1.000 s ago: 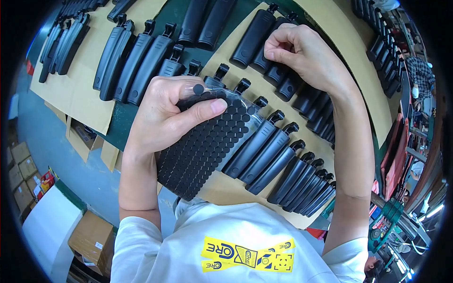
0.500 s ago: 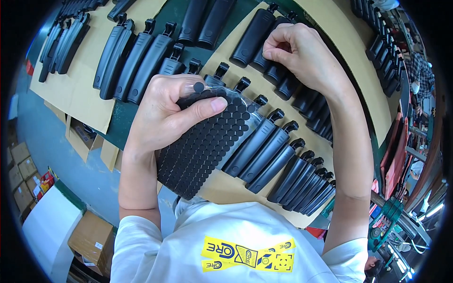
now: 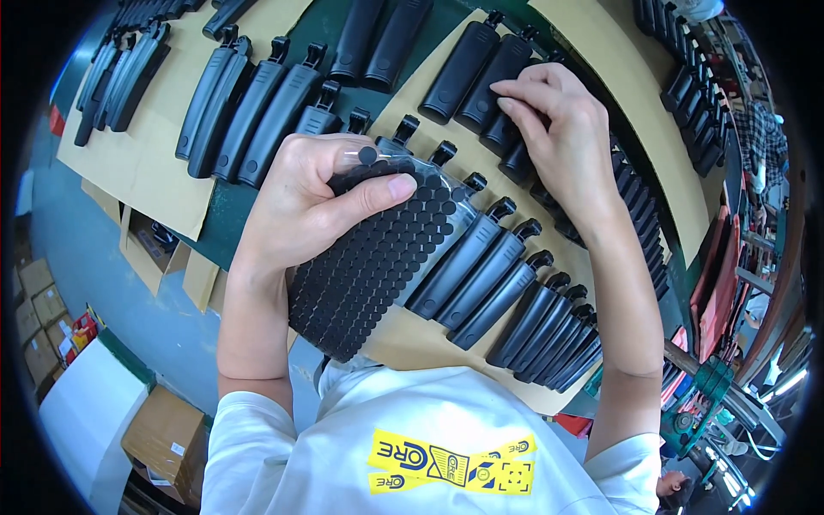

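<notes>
My left hand (image 3: 330, 193) grips a clear sheet covered in rows of round black stick-on pads (image 3: 373, 245), its thumb pressed on the top edge. One pad (image 3: 367, 155) stands out on the film beside the index finger. My right hand (image 3: 562, 129) hovers over a row of black plastic handles, nearest to one handle (image 3: 498, 81). Its thumb and index finger are slightly apart, and I see nothing between them. More black handles (image 3: 459, 266) with small hinged ends lie just right of the sheet, and the sheet partly covers some behind it.
Cardboard sheets (image 3: 172, 184) lie on the green table, bearing several more handles (image 3: 249, 112) at left. Further rows of handles (image 3: 691, 103) lie at the far right. Cartons (image 3: 167, 438) stand lower left. A green metal machine part (image 3: 704, 395) stands at right.
My right thumb and index finger have parted from a pinch, and the hand has shifted slightly right and nearer. The left hand and pad sheet have barely moved.
</notes>
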### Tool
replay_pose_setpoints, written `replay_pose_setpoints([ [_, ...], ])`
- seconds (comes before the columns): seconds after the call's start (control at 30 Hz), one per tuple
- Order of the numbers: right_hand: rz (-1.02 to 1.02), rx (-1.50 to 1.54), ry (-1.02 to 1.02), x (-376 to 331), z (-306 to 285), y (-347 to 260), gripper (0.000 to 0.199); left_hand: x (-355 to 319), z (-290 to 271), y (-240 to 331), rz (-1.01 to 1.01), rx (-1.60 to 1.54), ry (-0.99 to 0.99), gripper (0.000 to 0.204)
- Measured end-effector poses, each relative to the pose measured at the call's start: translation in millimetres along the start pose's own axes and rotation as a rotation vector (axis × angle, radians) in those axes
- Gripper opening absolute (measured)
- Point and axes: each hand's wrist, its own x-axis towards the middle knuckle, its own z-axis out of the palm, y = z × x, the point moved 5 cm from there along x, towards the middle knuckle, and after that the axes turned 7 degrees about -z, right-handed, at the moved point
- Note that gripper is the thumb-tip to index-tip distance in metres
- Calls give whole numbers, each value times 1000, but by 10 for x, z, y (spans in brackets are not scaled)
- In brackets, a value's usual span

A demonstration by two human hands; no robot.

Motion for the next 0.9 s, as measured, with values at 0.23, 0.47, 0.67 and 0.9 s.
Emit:
replay_pose_setpoints([
  [0.23,-246,-390,17,-189,146,-288,15,-3,-1,8,-12,13,4,23],
  [0.47,-305,-551,-131,-81,198,-400,16,-8,4,12,-50,13,24,24],
  [0.67,-224,-462,-130,-70,100,-349,14,-28,-6,35,-154,36,17,26],
  [0.9,-209,194,182,-175,-76,-1000,15,-29,-29,5,-107,83,6,21],
])
